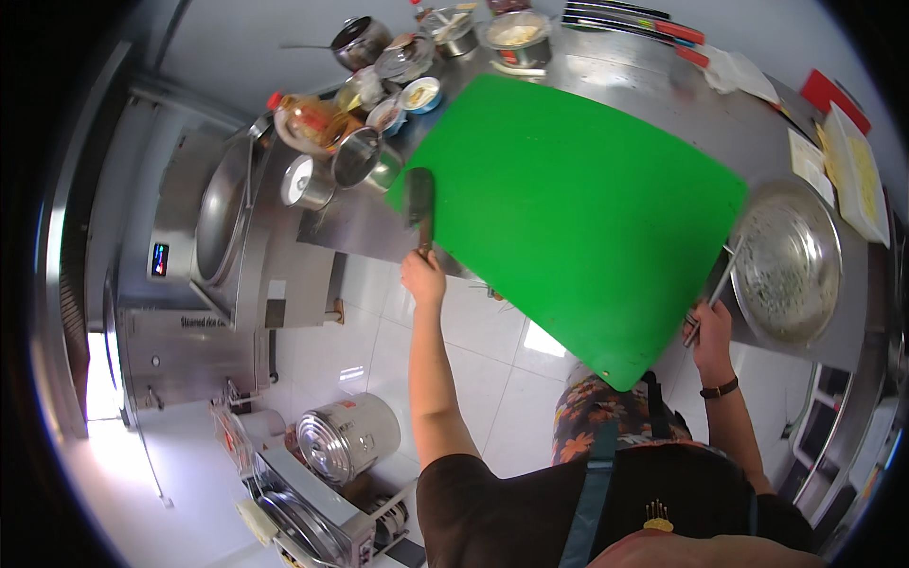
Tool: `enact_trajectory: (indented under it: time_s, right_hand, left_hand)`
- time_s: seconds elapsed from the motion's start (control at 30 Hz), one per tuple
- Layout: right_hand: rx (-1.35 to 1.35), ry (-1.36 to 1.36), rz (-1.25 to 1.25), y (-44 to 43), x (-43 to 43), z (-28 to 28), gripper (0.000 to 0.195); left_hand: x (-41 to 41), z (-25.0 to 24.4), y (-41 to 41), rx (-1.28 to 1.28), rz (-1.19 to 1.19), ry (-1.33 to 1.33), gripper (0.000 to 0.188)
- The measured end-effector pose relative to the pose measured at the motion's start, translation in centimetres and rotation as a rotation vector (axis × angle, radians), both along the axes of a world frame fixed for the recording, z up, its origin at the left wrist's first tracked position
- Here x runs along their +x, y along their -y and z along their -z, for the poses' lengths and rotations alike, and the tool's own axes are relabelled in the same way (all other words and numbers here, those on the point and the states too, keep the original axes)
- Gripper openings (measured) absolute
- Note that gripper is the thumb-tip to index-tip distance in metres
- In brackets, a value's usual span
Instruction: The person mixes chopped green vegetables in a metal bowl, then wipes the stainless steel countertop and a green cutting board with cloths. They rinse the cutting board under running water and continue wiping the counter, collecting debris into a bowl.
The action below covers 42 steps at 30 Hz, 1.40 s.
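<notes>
My left hand [424, 277] grips the handle of a broad, dark-bladed cleaver [419, 195], which is blurred and lies over the left edge of a large green cutting board [575, 206]. Close to the board's right corner, my right hand [710, 334] is closed around a long, thin metal utensil [726, 280]; its exact kind cannot be told. The utensil's upper end reaches the rim of a wide steel bowl [788, 263] with green bits inside. The board sits tilted in view, its near corner sticking out past the steel table's edge above my lap.
Steel cups [355, 157], small tubs [420, 95], an oil bottle [309, 121] and a saucepan [361, 42] crowd the left back. Knives [625, 25] lie at the back of the steel table [603, 67]. A white tray [856, 174] stands at right, a wok [221, 209] at left.
</notes>
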State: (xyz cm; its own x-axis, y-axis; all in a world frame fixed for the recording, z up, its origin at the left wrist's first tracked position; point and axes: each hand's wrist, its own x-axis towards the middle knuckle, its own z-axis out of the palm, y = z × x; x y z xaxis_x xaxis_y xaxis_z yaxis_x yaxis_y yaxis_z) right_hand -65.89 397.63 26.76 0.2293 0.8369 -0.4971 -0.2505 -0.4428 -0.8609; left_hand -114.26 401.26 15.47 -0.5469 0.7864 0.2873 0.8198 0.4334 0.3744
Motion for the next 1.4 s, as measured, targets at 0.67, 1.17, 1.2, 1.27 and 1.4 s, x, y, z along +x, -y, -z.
enact_trajectory:
  time_s: [0.67, 1.17, 1.2, 1.27, 1.4]
  right_hand:
    - [0.438, -0.042, -0.035, 1.4, 5.6, -22.2, 0.007]
    - [0.530, 0.039, -0.110, 8.5, 8.2, -27.9, 0.009]
    - [0.516, 0.053, -0.101, 9.8, 8.9, -28.8, 0.008]
    - [0.515, 0.019, -0.093, 12.0, 10.4, -29.6, 0.007]
    - [0.579, -0.158, -0.003, 17.9, 15.9, -29.0, 0.007]
  left_hand:
    - [-2.8, -0.7, -2.3, 0.174, 0.024, 0.374, 0.040]
    - [21.6, -8.9, 10.1, 0.477, 0.730, 2.490, 0.055]
    - [22.8, -9.5, 10.2, 0.455, 0.731, 2.459, 0.053]
    - [24.8, -11.1, 11.4, 0.414, 0.737, 2.418, 0.050]
    - [30.7, -14.8, 14.4, 0.321, 0.758, 2.384, 0.045]
